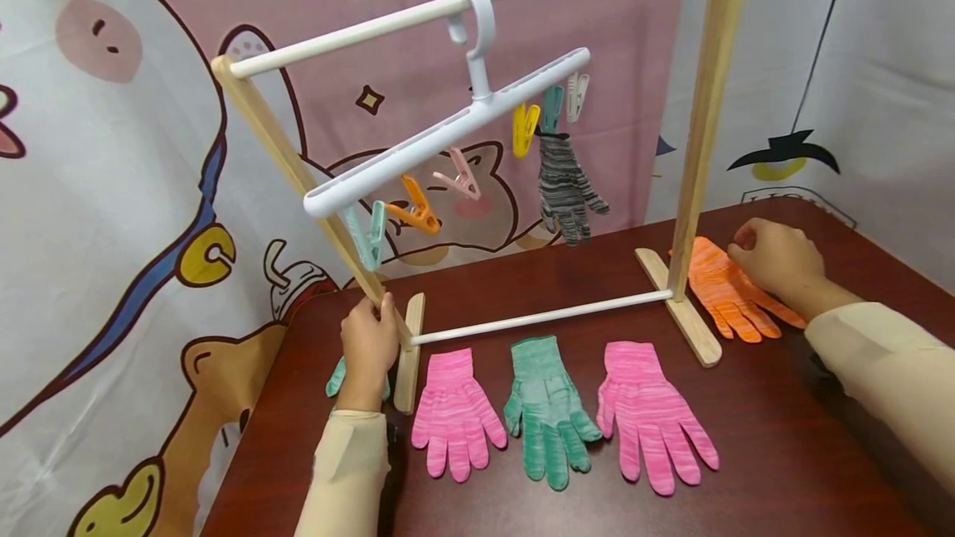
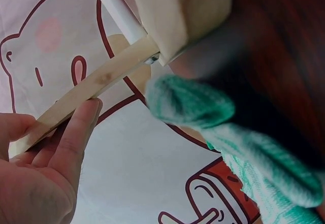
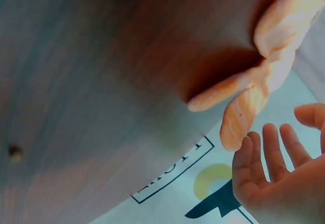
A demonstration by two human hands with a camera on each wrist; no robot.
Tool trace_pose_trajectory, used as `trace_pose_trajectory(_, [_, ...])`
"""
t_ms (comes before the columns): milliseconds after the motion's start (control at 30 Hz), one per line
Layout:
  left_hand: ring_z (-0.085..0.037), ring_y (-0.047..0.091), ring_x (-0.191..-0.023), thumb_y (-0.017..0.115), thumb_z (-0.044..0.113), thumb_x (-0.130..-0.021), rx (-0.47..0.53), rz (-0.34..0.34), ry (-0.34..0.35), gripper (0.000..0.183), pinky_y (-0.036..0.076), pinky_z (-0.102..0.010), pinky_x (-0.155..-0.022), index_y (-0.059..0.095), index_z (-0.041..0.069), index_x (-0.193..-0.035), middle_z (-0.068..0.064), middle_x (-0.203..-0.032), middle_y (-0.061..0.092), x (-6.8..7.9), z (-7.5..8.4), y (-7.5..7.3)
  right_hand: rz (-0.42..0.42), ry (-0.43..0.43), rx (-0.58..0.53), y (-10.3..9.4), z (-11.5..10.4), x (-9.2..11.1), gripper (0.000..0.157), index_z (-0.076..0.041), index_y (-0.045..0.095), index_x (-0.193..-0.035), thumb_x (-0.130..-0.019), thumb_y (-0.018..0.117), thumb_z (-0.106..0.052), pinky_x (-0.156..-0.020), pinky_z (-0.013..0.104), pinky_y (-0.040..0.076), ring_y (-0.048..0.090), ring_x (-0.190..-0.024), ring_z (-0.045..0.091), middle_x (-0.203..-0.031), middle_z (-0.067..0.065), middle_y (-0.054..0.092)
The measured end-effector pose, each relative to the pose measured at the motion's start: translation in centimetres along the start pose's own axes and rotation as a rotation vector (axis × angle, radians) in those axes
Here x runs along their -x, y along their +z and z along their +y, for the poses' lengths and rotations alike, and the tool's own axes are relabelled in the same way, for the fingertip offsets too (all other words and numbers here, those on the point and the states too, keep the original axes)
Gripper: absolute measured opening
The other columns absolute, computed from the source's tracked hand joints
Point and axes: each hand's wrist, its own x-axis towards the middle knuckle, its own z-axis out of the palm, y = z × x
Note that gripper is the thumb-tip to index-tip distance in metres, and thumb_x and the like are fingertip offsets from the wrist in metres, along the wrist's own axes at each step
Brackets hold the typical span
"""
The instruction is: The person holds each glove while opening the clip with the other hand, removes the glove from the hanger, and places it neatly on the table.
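Observation:
My left hand [image 1: 369, 346] grips the left wooden post [image 1: 279, 139] of a drying rack low down, fingers and thumb on either side of it in the left wrist view. Partly hidden behind that wrist lies a green glove [image 2: 274, 173]. Over at the right, my right hand [image 1: 779, 255] is above an orange glove [image 1: 709, 272], fingers loosely bent and holding nothing. A white hanger [image 1: 418, 147] hangs from the rack's top bar [image 1: 358, 30]. From its teal clothespin [image 1: 551, 108] hangs a grey striped glove [image 1: 563, 181], fingers downward.
Other clothespins on the hanger are yellow [image 1: 525, 129], white [image 1: 577, 96], pink [image 1: 462, 175], orange [image 1: 419, 207] and mint [image 1: 369, 234]. In front of the rack lie a pink glove [image 1: 451, 413], a green glove [image 1: 548, 413] and another pink glove [image 1: 652, 413]. Wooden feet [image 1: 697, 330] support the rack.

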Motion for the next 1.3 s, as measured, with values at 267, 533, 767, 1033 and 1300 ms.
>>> trace_pose_trajectory(267, [-0.026,0.067,-0.071,0.039,0.051,-0.093,0.022,-0.015,-0.018,0.05,0.053,-0.038,-0.057,0.064,0.008,-0.096,-0.013,-0.083,0.069,0.1,0.0,-0.1,0.112,-0.06,-0.095,-1.4,-1.0,1.2,0.033,-0.002,0.055,-0.107,-0.089,0.055,-0.03,-0.067,0.052,0.041,0.053,-0.086,0.04,-0.101,0.025,0.058])
trace_pose_trajectory(533, [-0.026,0.067,-0.07,0.041,0.05,-0.093,0.013,-0.009,-0.014,0.048,0.053,-0.038,-0.056,0.064,0.008,-0.093,-0.012,-0.08,0.069,0.1,0.1,-0.2,0.248,-0.148,-0.197,-2.4,-2.8,3.6,0.03,-0.003,0.058,-0.106,-0.09,0.054,-0.028,-0.062,0.04,0.038,0.052,-0.083,0.033,-0.096,0.021,0.06])
trace_pose_trajectory(767, [-0.026,0.067,-0.072,0.041,0.049,-0.093,0.014,-0.011,-0.018,0.048,0.053,-0.038,-0.058,0.064,0.007,-0.096,-0.013,-0.082,0.069,0.2,0.2,-0.3,0.424,-0.286,-0.252,-3.0,-5.1,5.7,0.024,-0.003,0.06,-0.101,-0.087,0.058,-0.022,-0.066,0.026,0.034,0.05,-0.081,0.025,-0.094,0.016,0.061])
trace_pose_trajectory(1033, [-0.027,0.068,-0.073,0.041,0.047,-0.094,0.017,-0.005,-0.009,0.046,0.053,-0.04,-0.058,0.064,0.008,-0.102,-0.014,-0.084,0.069,0.2,0.2,-0.1,0.522,-0.426,-0.335,-2.9,-8.1,7.5,0.018,-0.004,0.064,-0.096,-0.082,0.064,-0.015,-0.066,0.012,0.034,0.047,-0.075,0.01,-0.085,0.008,0.061])
trace_pose_trajectory(1300, [-0.027,0.068,-0.073,0.041,0.049,-0.093,0.016,0.0,-0.005,0.047,0.053,-0.039,-0.058,0.064,0.009,-0.103,-0.014,-0.085,0.07,0.1,0.1,0.1,0.539,-0.47,-0.407,-2.6,-10.1,8.4,0.016,-0.006,0.065,-0.094,-0.08,0.066,-0.011,-0.062,0.009,0.035,0.047,-0.073,0.003,-0.081,0.002,0.06])
